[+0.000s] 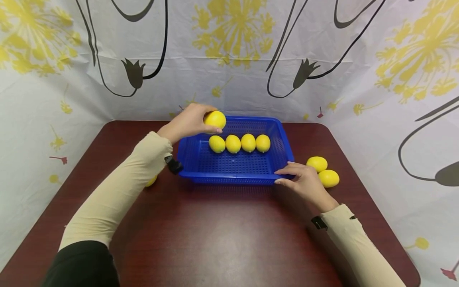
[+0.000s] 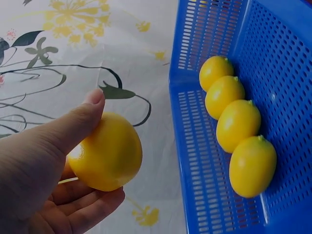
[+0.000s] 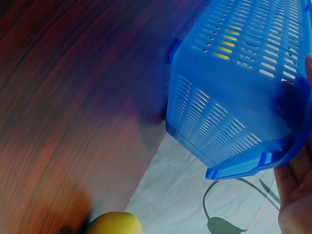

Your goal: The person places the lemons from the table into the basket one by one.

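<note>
Gripping one lemon [image 1: 215,120] in my left hand [image 1: 192,120] by the far-left corner of the blue basket [image 1: 233,175], right hand [image 1: 305,180] pinching its near-right rim, I'd best lower gently before easing fingers apart.

Beige sleeves [image 1: 118,191] (black wrist straps [image 1: 319,223])

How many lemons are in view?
8: one lemon in the left hand, four in the blue basket, two right of it, another partly behind the left sleeve, which may hide more.

White sheeting [image 1: 244,87] printed with yellow flowers backs a glossy reddish-brown table [image 1: 222,223].
</note>
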Available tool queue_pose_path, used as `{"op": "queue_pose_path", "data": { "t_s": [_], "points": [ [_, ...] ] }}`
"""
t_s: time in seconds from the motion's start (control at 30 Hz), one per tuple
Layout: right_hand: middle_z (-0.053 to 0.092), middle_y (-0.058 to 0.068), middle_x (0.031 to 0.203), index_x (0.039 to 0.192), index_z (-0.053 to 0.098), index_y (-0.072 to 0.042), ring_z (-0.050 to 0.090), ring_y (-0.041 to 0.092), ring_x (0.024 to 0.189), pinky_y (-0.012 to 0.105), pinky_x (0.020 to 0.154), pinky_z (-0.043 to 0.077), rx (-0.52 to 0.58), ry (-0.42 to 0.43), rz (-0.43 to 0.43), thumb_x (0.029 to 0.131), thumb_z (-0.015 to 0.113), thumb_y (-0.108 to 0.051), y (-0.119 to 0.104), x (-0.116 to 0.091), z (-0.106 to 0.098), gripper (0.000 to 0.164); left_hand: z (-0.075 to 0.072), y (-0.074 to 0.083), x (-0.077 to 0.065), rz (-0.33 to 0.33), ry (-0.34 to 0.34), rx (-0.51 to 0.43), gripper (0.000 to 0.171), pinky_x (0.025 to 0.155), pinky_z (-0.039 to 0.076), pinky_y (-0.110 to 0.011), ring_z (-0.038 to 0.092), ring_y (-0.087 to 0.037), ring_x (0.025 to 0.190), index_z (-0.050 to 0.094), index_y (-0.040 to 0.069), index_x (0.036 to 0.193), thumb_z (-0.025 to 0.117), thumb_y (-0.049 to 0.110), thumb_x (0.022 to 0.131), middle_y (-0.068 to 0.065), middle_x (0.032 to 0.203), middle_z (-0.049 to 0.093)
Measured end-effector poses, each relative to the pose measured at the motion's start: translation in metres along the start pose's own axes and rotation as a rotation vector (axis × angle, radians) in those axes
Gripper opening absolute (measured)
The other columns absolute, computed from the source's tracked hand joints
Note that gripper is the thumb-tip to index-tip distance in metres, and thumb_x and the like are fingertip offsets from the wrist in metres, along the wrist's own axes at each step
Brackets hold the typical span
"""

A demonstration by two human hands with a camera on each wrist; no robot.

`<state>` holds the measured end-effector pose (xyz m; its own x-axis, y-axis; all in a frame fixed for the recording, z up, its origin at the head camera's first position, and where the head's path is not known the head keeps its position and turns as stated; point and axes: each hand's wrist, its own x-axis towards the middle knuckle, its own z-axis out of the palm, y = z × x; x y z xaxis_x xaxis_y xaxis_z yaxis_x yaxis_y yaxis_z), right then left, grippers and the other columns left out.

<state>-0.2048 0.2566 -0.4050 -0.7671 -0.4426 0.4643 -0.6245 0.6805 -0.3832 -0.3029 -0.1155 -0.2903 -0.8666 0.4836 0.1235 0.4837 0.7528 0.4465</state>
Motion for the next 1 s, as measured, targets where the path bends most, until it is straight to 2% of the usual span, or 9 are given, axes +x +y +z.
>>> {"op": "queue_pose_path", "data": {
  "t_s": [0.17,0.27,0.63,1.0],
  "points": [
    [0.078,0.0,0.095,0.099,0.08,-0.017,0.067,0.033,0.115,0.012,0.07,0.056,0.006,0.003,0.002,0.073,0.086,-0.017,0.0,0.0,0.0,0.027,0.006,0.011,0.012,0.009,-0.011,-0.008,0.067,0.083,0.054,-0.037,0.062,-0.021,0.098,0.059,0.011,0.134,0.075,0.051,0.083,-0.006,0.119,0.067],
    [0.078,0.0,0.095,0.099,0.08,-0.017,0.067,0.033,0.114,0.008,0.071,0.054,0.007,0.005,0.001,0.073,0.087,-0.017,0.001,-0.001,0.0,0.027,0.011,0.017,0.019,0.017,-0.014,0.006,0.066,0.084,0.053,-0.037,0.062,-0.02,0.098,0.06,0.011,0.133,0.075,0.051,0.083,-0.006,0.118,0.067],
    [0.078,0.0,0.095,0.099,0.08,-0.016,0.067,0.033,0.114,0.023,0.068,0.06,0.016,0.001,0.004,0.073,0.086,-0.016,0.001,0.0,0.002,0.027,0.027,0.035,0.037,0.076,-0.041,-0.037,0.066,0.083,0.054,-0.034,0.062,-0.017,0.098,0.059,0.011,0.134,0.074,0.05,0.083,-0.004,0.119,0.067],
    [0.078,0.001,0.097,0.099,0.08,-0.016,0.066,0.035,0.114,0.026,0.069,0.061,0.012,0.002,0.003,0.073,0.086,-0.016,0.002,0.0,0.002,0.027,0.04,0.048,0.055,0.12,-0.061,-0.009,0.064,0.079,0.054,-0.032,0.062,-0.016,0.095,0.059,0.012,0.134,0.072,0.051,0.086,-0.006,0.123,0.067]
  ]
}}
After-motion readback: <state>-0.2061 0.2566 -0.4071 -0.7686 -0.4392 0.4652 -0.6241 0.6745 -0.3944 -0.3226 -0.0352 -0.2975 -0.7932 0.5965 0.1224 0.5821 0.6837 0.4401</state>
